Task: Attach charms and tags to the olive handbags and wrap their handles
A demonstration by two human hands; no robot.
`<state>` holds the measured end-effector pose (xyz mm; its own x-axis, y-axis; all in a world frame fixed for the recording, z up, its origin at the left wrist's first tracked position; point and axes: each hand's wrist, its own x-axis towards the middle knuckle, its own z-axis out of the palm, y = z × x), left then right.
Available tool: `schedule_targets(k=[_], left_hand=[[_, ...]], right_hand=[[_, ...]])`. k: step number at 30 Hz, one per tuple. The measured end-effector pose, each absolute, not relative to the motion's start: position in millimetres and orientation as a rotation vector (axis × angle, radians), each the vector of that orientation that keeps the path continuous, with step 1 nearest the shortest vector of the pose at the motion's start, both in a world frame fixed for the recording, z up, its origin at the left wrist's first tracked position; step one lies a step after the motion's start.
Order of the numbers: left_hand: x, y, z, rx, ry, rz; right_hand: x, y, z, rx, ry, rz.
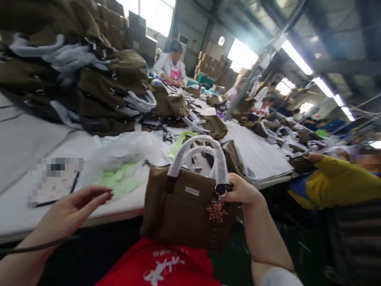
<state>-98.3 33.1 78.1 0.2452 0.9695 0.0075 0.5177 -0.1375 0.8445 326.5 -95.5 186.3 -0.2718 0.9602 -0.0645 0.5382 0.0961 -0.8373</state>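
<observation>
A brown handbag (178, 214) hangs upright in front of my body, its two handles (218, 153) wrapped in white covering. My right hand (242, 188) grips the bag's top edge at the right, beside the foot of a handle. Below those fingers dangles a leopard-patterned charm (217, 211) on a metal clip. A small metal plate (192, 191) sits on the bag's front. My left hand (79, 206) is apart from the bag, fingers stretched out and holding nothing, over the table edge near light green pieces (120, 178) in clear plastic (127, 147).
Brown bags with white-wrapped handles (116, 87) are heaped at the left. The white table (256, 147) runs away to the right, with more bags along it. A person in a pink apron (174, 73) works across the table; another in a yellow top (339, 182) is at the right.
</observation>
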Motion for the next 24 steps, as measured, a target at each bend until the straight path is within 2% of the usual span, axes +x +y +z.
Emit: schedule_targets(k=[4, 8, 11, 17, 24], left_hand=[[-108.5, 24.5, 92.4, 1.651, 1.486, 0.883], [-118.2, 11.4, 88.7, 1.831, 1.678, 0.96], [-117.3, 7.8, 75.8, 2.057, 1.49, 0.901], [-90.8, 17.8, 31.2, 2.57, 1.275, 0.687], [-61.7, 11.1, 7.1, 2.692, 1.276, 0.519]], right_hand=[[268.2, -30.0, 126.1, -1.321, -2.083, 1.346], [213.9, 21.5, 65.9, -1.63, -2.238, 1.117], [186.1, 36.9, 38.2, -1.736, -2.377, 0.992], [168.6, 23.9, 25.4, -1.795, -2.422, 0.927], [200.7, 6.3, 35.1, -1.7, -2.347, 1.01]])
